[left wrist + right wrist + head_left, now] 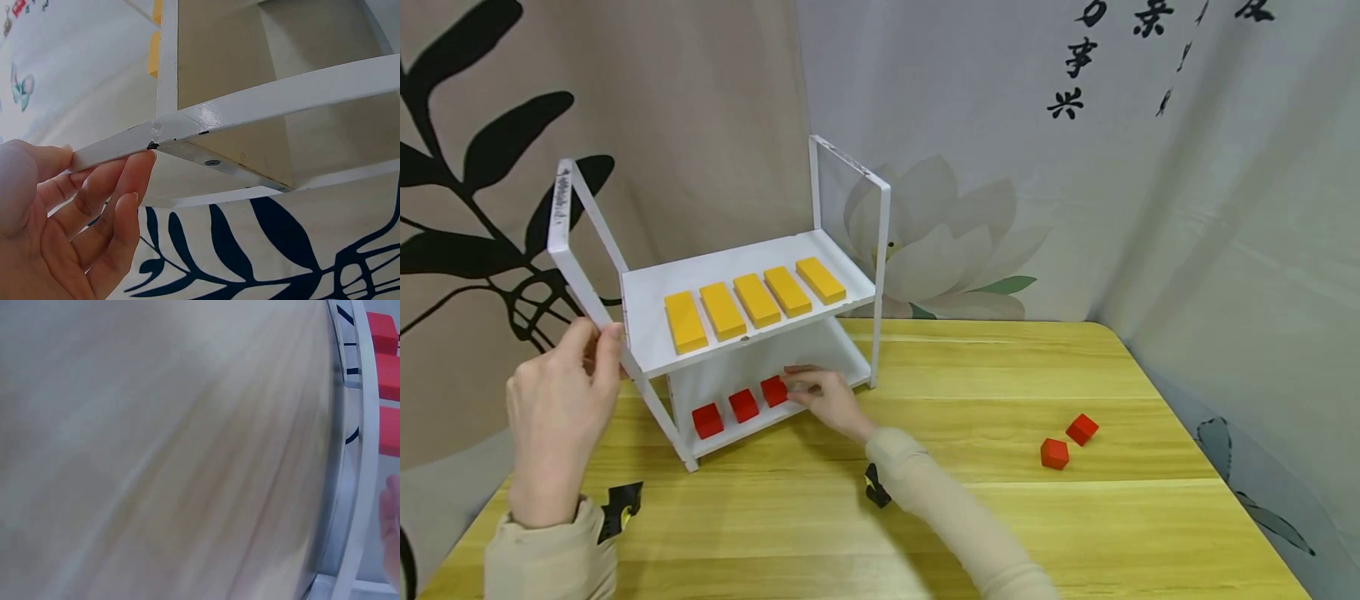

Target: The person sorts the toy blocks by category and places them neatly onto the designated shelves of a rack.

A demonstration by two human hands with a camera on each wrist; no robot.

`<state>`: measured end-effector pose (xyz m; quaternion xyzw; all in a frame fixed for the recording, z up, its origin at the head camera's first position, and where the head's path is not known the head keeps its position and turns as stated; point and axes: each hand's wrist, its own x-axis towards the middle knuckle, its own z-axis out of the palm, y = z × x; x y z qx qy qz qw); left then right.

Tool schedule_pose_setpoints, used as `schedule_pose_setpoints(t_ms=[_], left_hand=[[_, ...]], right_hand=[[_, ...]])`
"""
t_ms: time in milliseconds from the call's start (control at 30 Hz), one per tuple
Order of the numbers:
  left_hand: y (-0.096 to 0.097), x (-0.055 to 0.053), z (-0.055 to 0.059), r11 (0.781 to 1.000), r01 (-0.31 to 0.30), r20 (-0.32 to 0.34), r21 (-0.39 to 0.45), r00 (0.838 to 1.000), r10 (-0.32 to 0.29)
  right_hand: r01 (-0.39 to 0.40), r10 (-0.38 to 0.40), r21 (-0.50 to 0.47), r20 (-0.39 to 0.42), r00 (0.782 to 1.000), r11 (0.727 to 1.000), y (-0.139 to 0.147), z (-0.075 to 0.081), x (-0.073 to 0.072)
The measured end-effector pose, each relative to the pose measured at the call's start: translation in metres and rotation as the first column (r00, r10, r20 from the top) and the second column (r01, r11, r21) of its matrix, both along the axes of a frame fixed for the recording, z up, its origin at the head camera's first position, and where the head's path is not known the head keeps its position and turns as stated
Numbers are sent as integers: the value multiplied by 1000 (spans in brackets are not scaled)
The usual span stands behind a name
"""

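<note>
A white two-tier shelf (647, 296) stands on the table, its near left post pinched between the thumb and fingers of my left hand (561, 408). In the left wrist view the thumb lies on one side of the white bar (112, 150), fingers on the other. Three red blocks (743, 406) sit in a row on the lower tier. My right hand (827, 400) reaches into that tier, fingertips beside the rightmost red block (773, 391). The right wrist view shows a small gap between the fingers (391, 512) and the nearest red block (390, 431).
Several yellow blocks (757, 300) lie in a row on the upper tier. Two loose red blocks, one nearer (1055, 454) and one farther (1082, 429), rest on the wooden table (1000, 525) at right. A printed curtain (970, 100) hangs behind.
</note>
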<state>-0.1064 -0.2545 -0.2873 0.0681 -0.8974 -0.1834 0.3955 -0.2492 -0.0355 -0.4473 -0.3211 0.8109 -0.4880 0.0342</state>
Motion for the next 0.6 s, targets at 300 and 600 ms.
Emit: schedule_pose_setpoints(t_ms=[300,600], left_hand=[[-1,0,-1,1000,-1,-18,-8,1000,1],[0,0,0,1000,5,-15,-7,1000,-5]], right_hand=[[-41,40,-34,-35,999,999,40,3,1],[-18,20,21,-83,996,1000,100,24,5]])
